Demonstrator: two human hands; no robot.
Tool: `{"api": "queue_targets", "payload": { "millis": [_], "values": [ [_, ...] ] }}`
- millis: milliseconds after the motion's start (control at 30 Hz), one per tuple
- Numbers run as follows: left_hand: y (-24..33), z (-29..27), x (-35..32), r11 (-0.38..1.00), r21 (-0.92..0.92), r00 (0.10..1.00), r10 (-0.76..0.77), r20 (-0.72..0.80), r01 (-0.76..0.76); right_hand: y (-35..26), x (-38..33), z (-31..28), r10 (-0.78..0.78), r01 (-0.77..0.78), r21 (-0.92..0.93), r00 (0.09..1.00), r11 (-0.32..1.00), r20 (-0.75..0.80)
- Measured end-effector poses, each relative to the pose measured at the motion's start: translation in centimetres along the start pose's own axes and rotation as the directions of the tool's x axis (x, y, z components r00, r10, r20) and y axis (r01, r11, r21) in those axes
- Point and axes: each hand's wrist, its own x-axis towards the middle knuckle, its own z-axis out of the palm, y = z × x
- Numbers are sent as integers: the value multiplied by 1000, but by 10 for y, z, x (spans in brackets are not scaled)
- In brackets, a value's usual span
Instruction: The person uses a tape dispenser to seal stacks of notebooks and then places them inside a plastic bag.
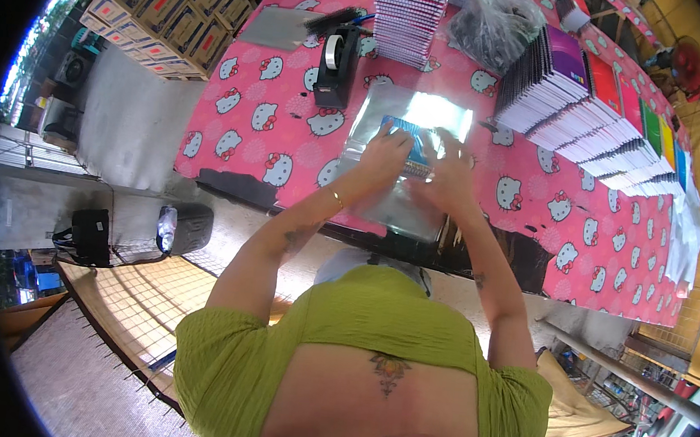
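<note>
A small blue spiral notebook [412,133] lies on clear plastic sleeves [369,113] near the table's front edge. My left hand [386,154] is at the notebook's left side, its fingers bent over the cover and gripping that edge. At the right side, my right hand [450,177] reaches over the plastic and the notebook's edge with its fingers apart and slightly blurred. Both hands hide part of the notebook. More plastic extends toward me beneath my wrists, with light glaring off its far part.
A black tape dispenser [335,78] stands left of the plastic. Behind it are a tall notebook stack [409,18] and a crumpled clear bag [496,29]. Rows of spiral notebooks [587,126] line the right. Cardboard boxes [165,11] are piled beyond the pink-covered table [234,119].
</note>
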Motion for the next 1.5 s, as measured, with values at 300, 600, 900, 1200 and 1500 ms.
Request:
{"api": "queue_targets", "payload": {
  "millis": [300,600,900,1200,1500],
  "values": [
    [-84,-31,-16,988,155,993,12,-116,7,-29,-7,21,-166,181,-191,982,965,93],
    [-184,-70,-6,16,-755,471,-790,392,655,-33,-7,24,-150,161,-161,986,974,78],
    [-134,-33,-41,-108,-908,371,-888,271,406,-31,-11,26,-164,164,-134,986,977,8],
    [-81,-57,3,604,-635,856,-478,196,482,-38,-13,12,-150,166,-148,982,975,110],
    [-17,-9,41,853,-72,804,-455,381,517,-28,-15,20,-217,212,-106,975,972,-43]
  ]
}}
